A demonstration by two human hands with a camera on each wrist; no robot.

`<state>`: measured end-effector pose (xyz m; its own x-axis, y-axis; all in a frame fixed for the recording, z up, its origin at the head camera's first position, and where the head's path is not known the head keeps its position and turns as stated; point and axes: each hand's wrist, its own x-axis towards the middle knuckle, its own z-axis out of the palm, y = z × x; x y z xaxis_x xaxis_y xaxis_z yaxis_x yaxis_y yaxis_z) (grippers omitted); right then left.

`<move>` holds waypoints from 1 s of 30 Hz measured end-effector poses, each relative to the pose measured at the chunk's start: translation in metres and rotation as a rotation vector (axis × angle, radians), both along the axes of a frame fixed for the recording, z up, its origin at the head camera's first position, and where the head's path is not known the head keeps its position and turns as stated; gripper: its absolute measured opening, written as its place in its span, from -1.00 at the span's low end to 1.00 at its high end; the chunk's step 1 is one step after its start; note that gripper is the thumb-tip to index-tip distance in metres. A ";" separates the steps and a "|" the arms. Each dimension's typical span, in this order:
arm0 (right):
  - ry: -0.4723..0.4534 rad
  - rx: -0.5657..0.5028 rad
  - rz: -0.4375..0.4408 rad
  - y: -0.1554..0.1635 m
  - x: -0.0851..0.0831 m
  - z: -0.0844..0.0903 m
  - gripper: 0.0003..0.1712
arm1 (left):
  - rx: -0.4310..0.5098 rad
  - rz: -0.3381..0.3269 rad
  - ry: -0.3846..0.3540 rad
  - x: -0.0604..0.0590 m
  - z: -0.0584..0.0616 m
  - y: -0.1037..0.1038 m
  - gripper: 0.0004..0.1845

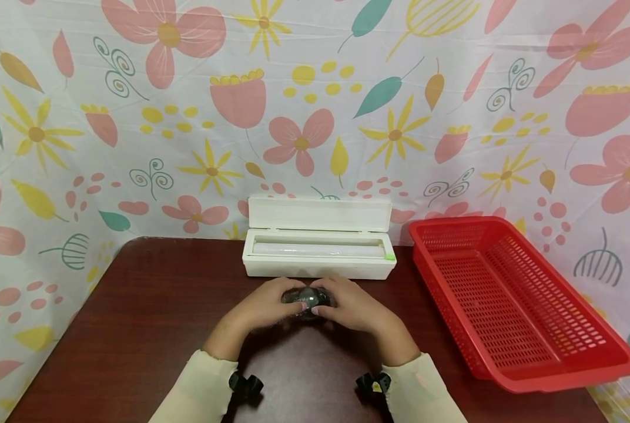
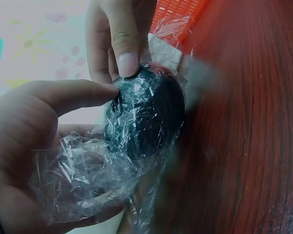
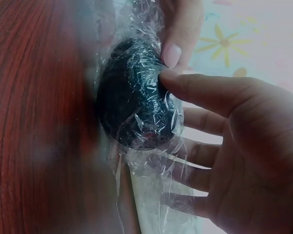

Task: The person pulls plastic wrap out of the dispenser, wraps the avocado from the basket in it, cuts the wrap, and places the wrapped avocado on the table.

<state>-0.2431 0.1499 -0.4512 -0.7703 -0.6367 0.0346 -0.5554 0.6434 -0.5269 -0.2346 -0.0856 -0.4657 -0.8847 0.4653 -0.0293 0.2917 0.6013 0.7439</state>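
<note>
A dark, rounded object (image 1: 308, 298) is wrapped in clear cling film, held between both hands just above the table's middle. My left hand (image 1: 267, 304) grips its left end, thumb on the near side and fingers behind. From the other end my right hand (image 1: 353, 305) holds it the same way, the two thumb tips close together. In the left wrist view, loose crinkled film (image 2: 95, 180) bunches over the left palm. More film (image 3: 158, 187) trails off the object past the right fingers in the right wrist view. What the dark object is, I cannot tell.
Behind the hands stands a white box (image 1: 315, 270) with its lid (image 1: 320, 214) raised and a film roll (image 1: 320, 249) inside. A red plastic basket (image 1: 553, 385) sits on the right of the brown table (image 1: 151, 329). Floral fabric (image 1: 347, 76) hangs along the back.
</note>
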 end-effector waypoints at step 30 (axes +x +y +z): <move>-0.012 0.006 -0.069 -0.004 -0.004 -0.003 -0.65 | 0.008 -0.016 -0.032 0.000 -0.005 0.005 -0.39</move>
